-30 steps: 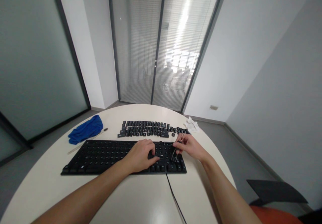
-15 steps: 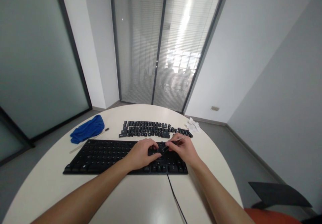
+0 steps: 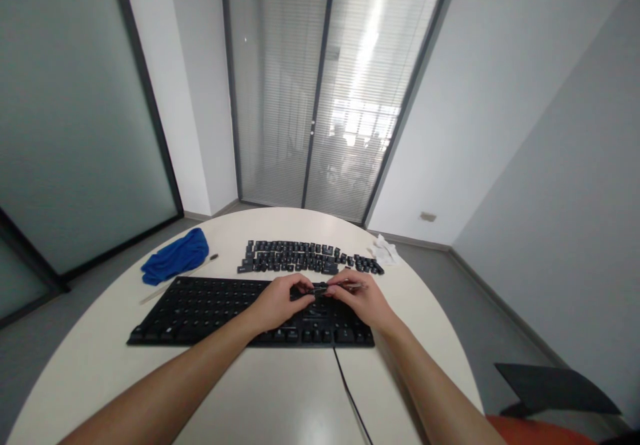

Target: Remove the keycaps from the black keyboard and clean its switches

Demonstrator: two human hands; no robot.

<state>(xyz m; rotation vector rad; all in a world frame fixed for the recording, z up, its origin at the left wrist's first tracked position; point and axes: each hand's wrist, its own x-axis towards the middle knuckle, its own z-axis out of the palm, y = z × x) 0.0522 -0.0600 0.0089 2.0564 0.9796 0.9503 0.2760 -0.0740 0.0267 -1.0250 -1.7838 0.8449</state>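
Note:
A black keyboard (image 3: 210, 308) lies along the table, with many of its key positions stripped of caps. Above its right half, my left hand (image 3: 283, 301) is closed, thumb and fingertips pinching a small black piece (image 3: 319, 290) that looks like a keycap. Facing it, my right hand (image 3: 363, 298) grips a thin metal-coloured tool (image 3: 354, 286), whose exact kind is too small to tell. The tool's dark end meets the piece between both hands. Behind the keyboard, loose black keycaps (image 3: 287, 257) are laid out in rows.
A blue cloth (image 3: 175, 257) and a thin stick-like brush (image 3: 200, 267) lie at the left of the round table (image 3: 260, 391). Crumpled white tissue (image 3: 385, 250) sits at the right edge. A cable (image 3: 347, 391) runs toward me. A chair (image 3: 555, 391) stands at right.
My left fingers have come up and closed on the small black piece. The right hand has turned a little, and the tool lies flatter; both hands are raised slightly off the keyboard.

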